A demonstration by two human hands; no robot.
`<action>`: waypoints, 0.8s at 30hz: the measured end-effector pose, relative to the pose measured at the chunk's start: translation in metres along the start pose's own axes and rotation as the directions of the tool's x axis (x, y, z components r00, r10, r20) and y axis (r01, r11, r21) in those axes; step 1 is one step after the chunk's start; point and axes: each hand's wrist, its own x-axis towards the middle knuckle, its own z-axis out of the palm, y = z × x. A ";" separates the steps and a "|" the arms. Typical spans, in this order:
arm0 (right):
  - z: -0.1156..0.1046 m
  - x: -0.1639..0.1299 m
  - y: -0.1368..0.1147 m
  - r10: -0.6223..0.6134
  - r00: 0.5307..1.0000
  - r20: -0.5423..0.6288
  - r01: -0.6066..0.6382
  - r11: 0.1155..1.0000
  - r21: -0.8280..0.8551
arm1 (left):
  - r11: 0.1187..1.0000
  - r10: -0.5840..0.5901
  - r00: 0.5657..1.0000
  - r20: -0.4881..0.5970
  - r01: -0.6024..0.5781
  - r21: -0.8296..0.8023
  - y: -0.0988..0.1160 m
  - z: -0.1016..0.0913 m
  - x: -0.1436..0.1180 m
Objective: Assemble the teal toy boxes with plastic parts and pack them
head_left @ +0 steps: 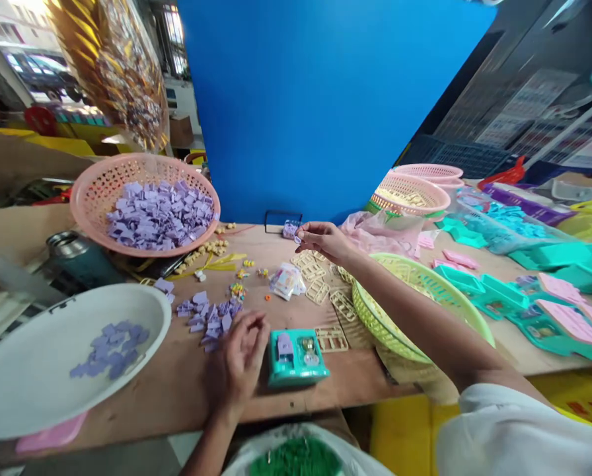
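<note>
My right hand (pixel 326 242) is stretched out over the back of the table, its thumb and fingertips pinched on a small pale purple piece (pixel 297 239). Just behind the fingertips lies a small clear bag of purple bits (pixel 291 229). My left hand (pixel 245 354) rests low over the table, fingers loosely bent, and nothing shows in it. Close to its right sits a teal plastic box (pixel 296 373) holding a purple part (pixel 285 346) and round gold and clear parts. A pile of purple plastic pieces (pixel 209 318) lies beyond the left hand.
Cream plastic frames (pixel 318 291) and small printed packets (pixel 287 281) lie mid-table. A yellow-green basket (pixel 425 354) stands under my right forearm. At left are a pink basket (pixel 92 225) of purple pieces and a white bowl (pixel 23 370). Teal boxes (pixel 504 297) spread right; a blue panel (pixel 296 112) rises behind.
</note>
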 end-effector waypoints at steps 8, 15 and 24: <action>0.086 -0.143 -0.005 -0.461 0.873 -0.160 0.471 0.882 0.030 | 0.927 -0.131 0.984 0.122 0.165 -0.338 0.048 0.022 0.018; 0.075 -0.174 -0.011 -0.615 0.785 0.081 0.552 0.634 -0.541 | 0.967 -0.011 0.997 0.075 0.030 -0.254 0.037 0.025 -0.004; 0.068 -0.147 0.001 0.248 0.890 0.383 -0.241 0.968 -0.065 | 1.000 -0.023 0.963 0.267 0.017 0.022 -0.036 0.001 -0.020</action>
